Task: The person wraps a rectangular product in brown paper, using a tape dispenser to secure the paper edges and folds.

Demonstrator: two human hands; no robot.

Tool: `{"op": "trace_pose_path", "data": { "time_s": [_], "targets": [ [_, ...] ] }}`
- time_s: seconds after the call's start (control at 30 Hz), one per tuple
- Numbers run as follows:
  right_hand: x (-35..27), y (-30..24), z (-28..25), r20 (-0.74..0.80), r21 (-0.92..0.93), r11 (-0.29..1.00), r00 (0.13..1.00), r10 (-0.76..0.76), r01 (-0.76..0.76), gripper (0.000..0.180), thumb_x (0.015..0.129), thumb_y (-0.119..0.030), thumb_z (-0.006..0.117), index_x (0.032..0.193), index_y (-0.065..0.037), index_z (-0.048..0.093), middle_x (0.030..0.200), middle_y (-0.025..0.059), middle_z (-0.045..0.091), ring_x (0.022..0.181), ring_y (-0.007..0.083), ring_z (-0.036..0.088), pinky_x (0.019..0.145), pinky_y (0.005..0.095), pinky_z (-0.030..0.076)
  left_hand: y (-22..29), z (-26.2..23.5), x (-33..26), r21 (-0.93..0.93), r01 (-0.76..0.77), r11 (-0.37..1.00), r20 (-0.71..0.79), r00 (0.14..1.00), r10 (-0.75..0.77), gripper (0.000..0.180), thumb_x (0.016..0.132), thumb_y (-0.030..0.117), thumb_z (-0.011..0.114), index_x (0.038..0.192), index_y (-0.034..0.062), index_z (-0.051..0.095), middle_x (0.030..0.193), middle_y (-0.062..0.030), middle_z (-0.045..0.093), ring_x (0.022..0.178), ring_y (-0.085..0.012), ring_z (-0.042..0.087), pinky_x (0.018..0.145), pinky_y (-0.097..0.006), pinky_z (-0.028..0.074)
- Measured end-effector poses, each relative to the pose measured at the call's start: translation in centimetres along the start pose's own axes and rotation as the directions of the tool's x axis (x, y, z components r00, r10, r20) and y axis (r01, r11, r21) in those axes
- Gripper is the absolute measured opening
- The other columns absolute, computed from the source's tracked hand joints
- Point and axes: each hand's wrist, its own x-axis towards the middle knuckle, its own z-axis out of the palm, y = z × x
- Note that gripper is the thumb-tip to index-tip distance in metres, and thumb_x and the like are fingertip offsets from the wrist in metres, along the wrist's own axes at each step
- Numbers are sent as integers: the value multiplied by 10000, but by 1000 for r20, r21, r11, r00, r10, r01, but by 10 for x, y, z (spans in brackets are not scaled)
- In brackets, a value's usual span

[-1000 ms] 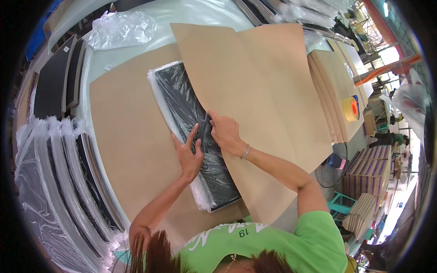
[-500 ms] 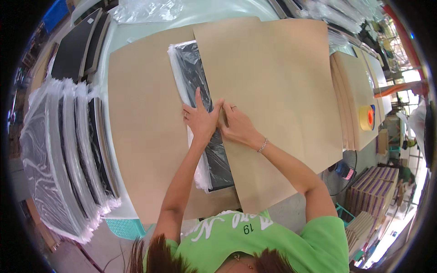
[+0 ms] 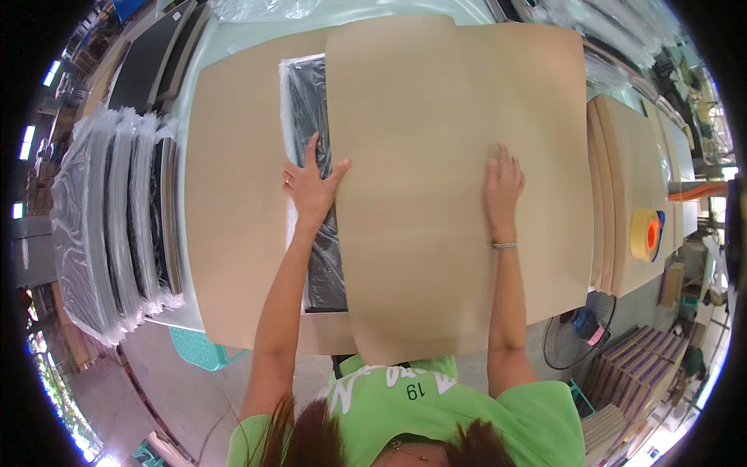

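Panel (image 3: 315, 194), black and plastic-wrapped, lies lengthwise away from us on the counter (image 3: 249, 35), half under the brown sheet (image 3: 420, 194). Our left hand (image 3: 311, 187) presses flat on it, fingers apart; right hand (image 3: 504, 183) lies flat on the sheet, gripping nothing.

Left hand (image 3: 311, 185): flat, fingers spread, thumb out to the right (arm stretched far).
Right hand (image 3: 503, 183): flat, palm down, fingers together.
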Motion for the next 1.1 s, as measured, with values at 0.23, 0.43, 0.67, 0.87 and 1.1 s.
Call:
{"op": "trace_pose_path", "data": {
  "time_s": [0.23, 0.43, 0.67, 0.87, 1.1],
  "targets": [
    [-36, 63, -8, 321, 332, 928, 906, -278, 168, 559, 1045, -313, 252, 1480, 34, 196, 1562, 165, 199, 1461, 304, 113, 1177, 479, -5, -4, 8, 0, 9, -29, 1000, -69, 997, 30, 777, 768, 670, 626, 1433, 347, 388, 1122, -257, 449, 1097, -430, 447, 1015, -565, 263],
    [-126, 59, -66, 549, 294, 936, 836, 1, -194, 542, 1035, -240, 220, 1468, 83, 180, 1553, 244, 153, 1453, 374, 94, 1174, 472, 58, 6, -1, -7, -14, 68, 998, 41, 997, -67, 746, 811, 582, 638, 1448, 306, 366, 1360, -328, 308, 1312, -469, 274, 1078, -620, 147],
    [176, 23, 96, 183, 401, 875, 913, -365, 270, 473, 970, -114, 325, 1396, 89, 300, 1499, 286, 242, 1382, 490, 208, 1147, 559, 151, 10, -8, -7, -22, 127, 992, 118, 985, -124, 751, 824, 571, 628, 1462, 300, 338, 1395, -361, 229, 1343, -490, 200, 1078, -632, 126],
    [265, 37, 130, 134, 3, 869, 861, -491, 495, 458, 952, -90, 348, 1397, 17, 341, 1513, 254, 243, 1375, 495, 226, 1099, 635, 182, 16, -1, 9, -54, 61, 997, 130, 990, -53, 752, 818, 583, 629, 1458, 312, 341, 1373, -372, 237, 1326, -506, 213, 1073, -626, 144],
    [-102, 55, -56, 558, 259, 958, 828, -48, -119, 570, 1002, -210, 322, 1456, 101, 168, 1503, 297, 226, 1423, 407, 167, 1174, 492, 61, -6, -2, -7, -44, 61, 997, 69, 996, -58, 717, 834, 570, 616, 1452, 326, 346, 1356, -350, 249, 1295, -511, 246, 1064, -618, 158]
  ]
}}
